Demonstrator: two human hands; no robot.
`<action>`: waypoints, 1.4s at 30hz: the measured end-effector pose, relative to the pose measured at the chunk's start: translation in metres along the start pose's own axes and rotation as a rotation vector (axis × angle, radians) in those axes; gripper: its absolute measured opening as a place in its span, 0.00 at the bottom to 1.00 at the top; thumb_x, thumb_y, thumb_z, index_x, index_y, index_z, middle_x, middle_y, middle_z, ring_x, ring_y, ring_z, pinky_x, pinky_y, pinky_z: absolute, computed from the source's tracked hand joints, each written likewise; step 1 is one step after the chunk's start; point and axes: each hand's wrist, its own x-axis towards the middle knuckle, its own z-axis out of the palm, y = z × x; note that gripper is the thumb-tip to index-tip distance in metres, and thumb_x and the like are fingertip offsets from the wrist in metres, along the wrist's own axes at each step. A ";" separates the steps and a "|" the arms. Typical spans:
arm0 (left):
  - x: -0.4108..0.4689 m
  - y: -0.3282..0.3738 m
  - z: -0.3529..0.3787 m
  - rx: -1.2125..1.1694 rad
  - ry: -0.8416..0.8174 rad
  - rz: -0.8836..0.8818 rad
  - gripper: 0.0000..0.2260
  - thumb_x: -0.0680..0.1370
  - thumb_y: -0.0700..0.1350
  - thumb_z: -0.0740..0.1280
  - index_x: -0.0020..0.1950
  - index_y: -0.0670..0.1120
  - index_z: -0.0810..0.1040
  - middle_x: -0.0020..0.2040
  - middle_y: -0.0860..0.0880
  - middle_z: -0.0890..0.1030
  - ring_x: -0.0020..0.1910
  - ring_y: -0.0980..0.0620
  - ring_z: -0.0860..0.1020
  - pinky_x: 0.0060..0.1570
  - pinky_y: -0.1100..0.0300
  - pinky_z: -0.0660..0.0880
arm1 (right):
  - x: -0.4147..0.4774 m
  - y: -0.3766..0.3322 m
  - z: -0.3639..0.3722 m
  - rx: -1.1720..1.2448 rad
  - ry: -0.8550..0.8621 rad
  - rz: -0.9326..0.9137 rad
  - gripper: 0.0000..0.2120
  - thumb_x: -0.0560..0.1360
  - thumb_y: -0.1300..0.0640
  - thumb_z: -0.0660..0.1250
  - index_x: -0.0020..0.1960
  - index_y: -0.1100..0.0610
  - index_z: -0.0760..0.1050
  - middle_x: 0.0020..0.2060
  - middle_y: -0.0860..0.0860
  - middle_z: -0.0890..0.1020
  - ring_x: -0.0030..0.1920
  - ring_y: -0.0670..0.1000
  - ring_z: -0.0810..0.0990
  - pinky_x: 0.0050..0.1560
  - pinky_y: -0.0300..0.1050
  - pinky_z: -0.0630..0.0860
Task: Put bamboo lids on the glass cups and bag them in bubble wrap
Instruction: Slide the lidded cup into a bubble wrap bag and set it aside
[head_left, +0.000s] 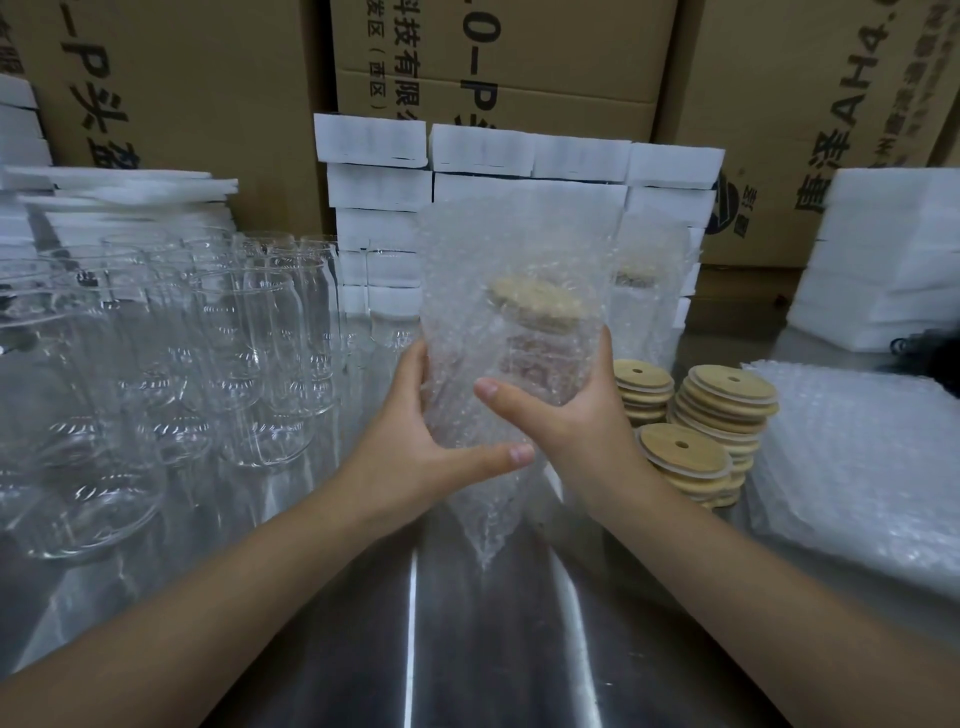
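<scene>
Evidently the glass cup (535, 364), capped by a bamboo lid (537, 304), was held between both hands inside a bubble-wrap bag (519, 244) | left hand (415, 441) and right hand (571, 421) were wrapped round the bag at cup height | load was judged fragile, light, slippery under soft film, best clasped around the cup body | cup base and far fingers were hidden, and the outline was blurred

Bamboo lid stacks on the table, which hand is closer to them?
Right. The right hand grips the bubble-wrap bag just beside the lid stacks; the left hand grips the bag's other side, farther off.
</scene>
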 end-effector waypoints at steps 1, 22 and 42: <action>-0.001 0.000 0.001 0.023 -0.021 -0.011 0.48 0.54 0.60 0.81 0.69 0.59 0.62 0.63 0.67 0.75 0.63 0.70 0.72 0.64 0.67 0.70 | 0.000 -0.002 0.000 0.005 0.005 -0.004 0.51 0.60 0.53 0.81 0.75 0.53 0.56 0.62 0.50 0.78 0.60 0.46 0.80 0.63 0.50 0.76; -0.005 -0.001 0.002 -0.066 -0.026 -0.065 0.40 0.61 0.46 0.80 0.68 0.58 0.65 0.57 0.62 0.81 0.56 0.62 0.80 0.48 0.71 0.76 | 0.006 -0.003 -0.001 -0.019 -0.023 0.213 0.61 0.50 0.19 0.66 0.76 0.38 0.45 0.71 0.42 0.67 0.64 0.41 0.71 0.57 0.40 0.68; -0.002 -0.021 0.004 0.408 -0.338 -0.217 0.29 0.72 0.51 0.75 0.70 0.56 0.68 0.64 0.62 0.75 0.61 0.69 0.73 0.61 0.70 0.68 | 0.045 -0.062 0.020 -0.307 0.136 -0.372 0.37 0.67 0.49 0.77 0.64 0.46 0.54 0.66 0.50 0.67 0.66 0.49 0.70 0.67 0.46 0.69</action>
